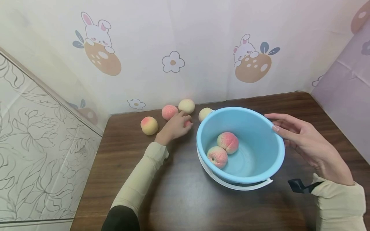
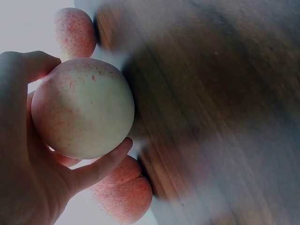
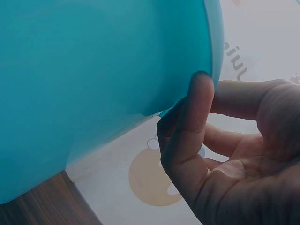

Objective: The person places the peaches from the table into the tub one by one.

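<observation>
My left hand [image 1: 175, 126] curls its fingers and thumb round a pale peach with a pink blush [image 2: 84, 108], low over the table. In the head view that hand hides most of the peach. At the right, my right hand [image 1: 315, 144] pinches the rim of a light blue bucket [image 1: 258, 141], thumb and fingers on either side of the edge in the right wrist view. Inside the bucket lie two pink peaches, one farther back [image 1: 227, 142] and one nearer [image 1: 217, 157]. A white handle [image 1: 231, 185] hangs down along the bucket's near side.
Along the back of the dark wooden table [image 1: 179, 192] sit a yellow peach [image 1: 149, 125], a pink peach [image 1: 169, 112] and a cream peach [image 1: 186, 106]. Another cream peach [image 1: 204, 114] is partly hidden by the bucket. A printed wall covering [image 1: 199, 77] stands behind.
</observation>
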`<state>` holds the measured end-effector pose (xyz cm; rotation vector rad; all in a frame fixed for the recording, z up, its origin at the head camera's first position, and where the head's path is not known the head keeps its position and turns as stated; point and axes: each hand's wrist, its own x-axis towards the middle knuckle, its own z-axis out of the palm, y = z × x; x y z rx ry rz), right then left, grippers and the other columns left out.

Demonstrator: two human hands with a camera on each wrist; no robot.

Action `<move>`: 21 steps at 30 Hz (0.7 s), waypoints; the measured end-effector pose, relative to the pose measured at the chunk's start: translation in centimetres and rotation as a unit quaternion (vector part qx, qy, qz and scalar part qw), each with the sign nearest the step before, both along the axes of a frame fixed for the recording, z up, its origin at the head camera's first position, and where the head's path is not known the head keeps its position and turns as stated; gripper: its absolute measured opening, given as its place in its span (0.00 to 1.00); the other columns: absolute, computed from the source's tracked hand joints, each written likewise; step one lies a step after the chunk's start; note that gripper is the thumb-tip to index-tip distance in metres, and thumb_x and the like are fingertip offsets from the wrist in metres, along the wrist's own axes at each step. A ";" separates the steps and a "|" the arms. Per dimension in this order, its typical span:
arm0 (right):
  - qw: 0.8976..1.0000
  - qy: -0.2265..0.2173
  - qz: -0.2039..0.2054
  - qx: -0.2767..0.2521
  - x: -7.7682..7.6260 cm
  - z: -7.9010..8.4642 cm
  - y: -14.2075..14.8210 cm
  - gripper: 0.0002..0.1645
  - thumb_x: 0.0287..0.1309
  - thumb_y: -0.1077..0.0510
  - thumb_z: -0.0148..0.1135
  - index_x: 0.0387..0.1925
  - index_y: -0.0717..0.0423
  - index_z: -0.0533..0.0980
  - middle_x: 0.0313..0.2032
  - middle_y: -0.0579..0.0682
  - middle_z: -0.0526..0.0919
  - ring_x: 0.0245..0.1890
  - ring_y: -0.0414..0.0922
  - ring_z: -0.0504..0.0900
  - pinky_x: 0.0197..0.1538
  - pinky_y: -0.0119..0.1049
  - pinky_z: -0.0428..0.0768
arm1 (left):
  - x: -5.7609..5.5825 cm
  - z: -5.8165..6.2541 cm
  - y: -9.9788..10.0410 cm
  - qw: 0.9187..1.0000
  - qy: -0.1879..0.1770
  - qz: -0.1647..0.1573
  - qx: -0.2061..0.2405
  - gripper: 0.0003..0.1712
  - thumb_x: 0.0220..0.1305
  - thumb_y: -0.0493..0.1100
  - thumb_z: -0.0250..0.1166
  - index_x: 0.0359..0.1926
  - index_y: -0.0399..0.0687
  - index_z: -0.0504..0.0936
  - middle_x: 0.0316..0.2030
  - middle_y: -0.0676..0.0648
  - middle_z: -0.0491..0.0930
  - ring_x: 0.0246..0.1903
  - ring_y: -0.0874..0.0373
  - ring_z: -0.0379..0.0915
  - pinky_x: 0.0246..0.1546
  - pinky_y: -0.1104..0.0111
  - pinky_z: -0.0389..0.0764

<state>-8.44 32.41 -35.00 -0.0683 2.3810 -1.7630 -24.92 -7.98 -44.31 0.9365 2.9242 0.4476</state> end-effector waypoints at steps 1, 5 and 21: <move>1.000 0.001 0.000 0.000 0.0 0.0 0.0 0.31 0.74 0.63 0.58 0.75 0.49 0.66 0.51 0.39 0.88 0.40 0.44 0.90 0.39 0.43 0.90 | 0.0 0.0 0.0 1.000 0.000 0.001 0.001 0.17 0.76 0.52 0.55 0.54 0.51 0.83 0.54 0.46 0.77 0.49 0.50 0.73 0.57 0.56 0.78; 1.000 0.005 0.002 -0.001 0.1 -0.1 0.1 0.31 0.74 0.63 0.58 0.75 0.49 0.67 0.51 0.38 0.88 0.40 0.44 0.90 0.38 0.42 0.90 | 0.3 0.1 0.0 1.000 -0.003 0.005 0.004 0.17 0.76 0.53 0.54 0.54 0.52 0.83 0.55 0.47 0.76 0.51 0.51 0.73 0.59 0.56 0.79; 1.000 0.012 -0.001 0.012 0.1 -0.2 -0.1 0.31 0.74 0.62 0.58 0.75 0.49 0.66 0.51 0.39 0.87 0.40 0.43 0.90 0.39 0.42 0.90 | 2.1 5.7 0.7 0.995 0.075 -0.031 0.060 0.09 0.75 0.50 0.55 0.48 0.55 0.79 0.48 0.49 0.73 0.46 0.55 0.68 0.43 0.63 0.80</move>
